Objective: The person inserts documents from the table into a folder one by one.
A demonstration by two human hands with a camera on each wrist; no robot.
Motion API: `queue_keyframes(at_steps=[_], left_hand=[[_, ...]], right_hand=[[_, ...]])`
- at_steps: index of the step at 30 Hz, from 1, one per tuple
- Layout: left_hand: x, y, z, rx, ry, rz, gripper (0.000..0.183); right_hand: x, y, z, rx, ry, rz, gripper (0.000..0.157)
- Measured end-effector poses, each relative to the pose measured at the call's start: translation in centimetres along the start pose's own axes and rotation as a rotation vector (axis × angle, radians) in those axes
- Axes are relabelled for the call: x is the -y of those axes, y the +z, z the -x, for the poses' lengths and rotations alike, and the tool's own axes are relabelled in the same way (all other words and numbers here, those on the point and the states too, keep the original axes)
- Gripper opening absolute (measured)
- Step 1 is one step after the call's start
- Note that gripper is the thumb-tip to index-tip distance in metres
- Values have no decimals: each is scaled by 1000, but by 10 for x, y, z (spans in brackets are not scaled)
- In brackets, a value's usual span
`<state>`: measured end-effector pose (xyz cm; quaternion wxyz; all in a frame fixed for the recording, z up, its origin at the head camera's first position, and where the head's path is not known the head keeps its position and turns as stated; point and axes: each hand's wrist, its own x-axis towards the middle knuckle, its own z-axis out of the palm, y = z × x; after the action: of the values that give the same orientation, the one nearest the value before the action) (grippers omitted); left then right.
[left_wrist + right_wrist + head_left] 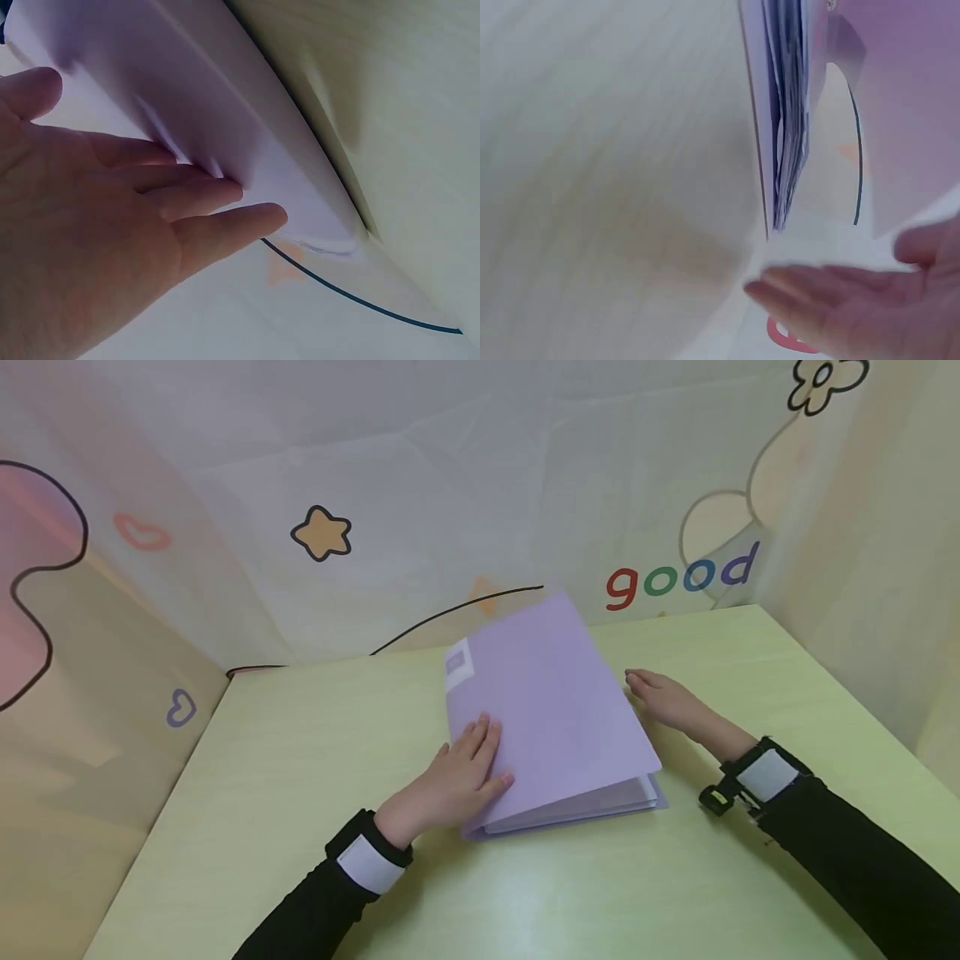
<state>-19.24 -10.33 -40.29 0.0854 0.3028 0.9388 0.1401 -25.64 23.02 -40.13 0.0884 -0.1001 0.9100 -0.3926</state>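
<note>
A light purple file folder (555,693) lies on the table, its front cover slightly raised over a stack of sheets (791,97). A white label (459,664) marks the upper left of the cover. My left hand (461,777) rests along the folder's left side, its fingers stretched out on the cover. In the left wrist view, those fingertips (262,217) meet the purple surface near the spine. Just off the folder's right edge is my right hand (663,700), holding nothing. The right wrist view shows its extended fingers close to the raised cover (915,97).
The pale yellow-green table (315,735) reaches back to a printed curtain (465,485) with a star and the word "good". More curtain hangs along the left and right sides. A black band with a small device (720,797) is strapped around the right wrist.
</note>
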Motion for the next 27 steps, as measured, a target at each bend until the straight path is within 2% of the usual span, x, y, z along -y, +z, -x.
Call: queue_keyframes(at_steps=[3,5,10,13,19,27], left_hand=[[-1,3,-1,37,6,-44,75],[-2,4,-2,62,6,-70,75],[-4,6,-4,116,7,-134,75],[-5,7,-5,138,13,-166,75],[-5,6,-7,177,27,-220,75],[-4,4,-12,227,31,-263,77]], right_hand=[[4,-2,2,-76,13,24,63],[5,0,3,-67,-35,70,65],[7,16,6,98,-240,257,73],[10,29,10,203,-312,351,78],[17,41,18,360,-313,471,84],[20,47,18,375,-318,587,86]])
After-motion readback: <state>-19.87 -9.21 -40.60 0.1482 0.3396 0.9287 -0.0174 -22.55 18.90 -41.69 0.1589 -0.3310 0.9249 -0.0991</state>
